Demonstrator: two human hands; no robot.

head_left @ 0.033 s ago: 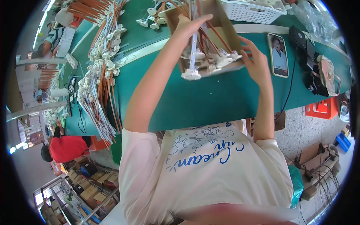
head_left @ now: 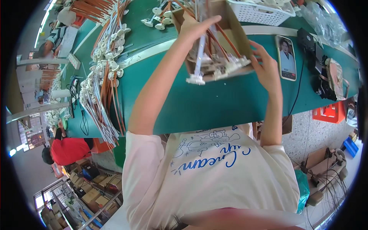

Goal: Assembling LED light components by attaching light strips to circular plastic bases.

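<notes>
A cardboard box [head_left: 234,27] sits on the green table in front of me, its near side blurred. Brown strips [head_left: 229,38] and several white round plastic end pieces [head_left: 226,69] lie in it. Above the box's left side, my left hand [head_left: 193,31] is closed round a pale flat strip [head_left: 200,53] that has a white disc at its lower end. That strip stands upright, the disc at the box's near edge. My left thumb stretches to the right. Beside the box's right wall, my right hand [head_left: 266,67] has its fingers spread, the tips at the wall.
Piles of brown and white strips with white discs [head_left: 109,69] cover the table's left. A white basket [head_left: 260,13] stands at the back. To the right are a phone [head_left: 286,59], a dark cable and a pouch [head_left: 334,78]. A person in red [head_left: 71,151] is at left.
The box and both hands have shifted slightly to the right. The disc on the strip in my left hand has turned more edge-on.
</notes>
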